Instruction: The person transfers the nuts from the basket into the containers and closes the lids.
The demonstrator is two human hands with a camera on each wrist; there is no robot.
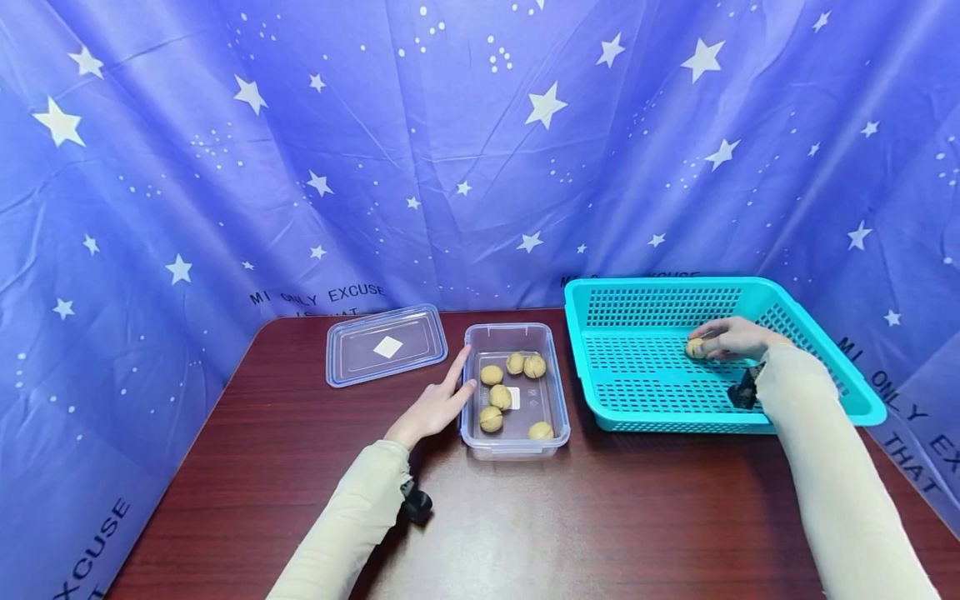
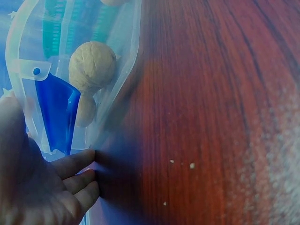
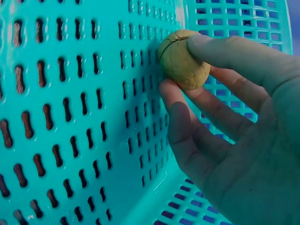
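A walnut is pinched between the thumb and fingers of my right hand, low inside the turquoise basket. My left hand rests against the left side of a clear plastic box, its fingers fairly straight. Several walnuts lie on the box's floor. From the left wrist, the box's wall shows a blue clip beside the hand, with walnuts blurred behind the plastic.
A clear lid with a white label lies flat at the back left of the dark red table. Small pale crumbs dot the wood. A blue starry curtain stands behind the table and along its sides.
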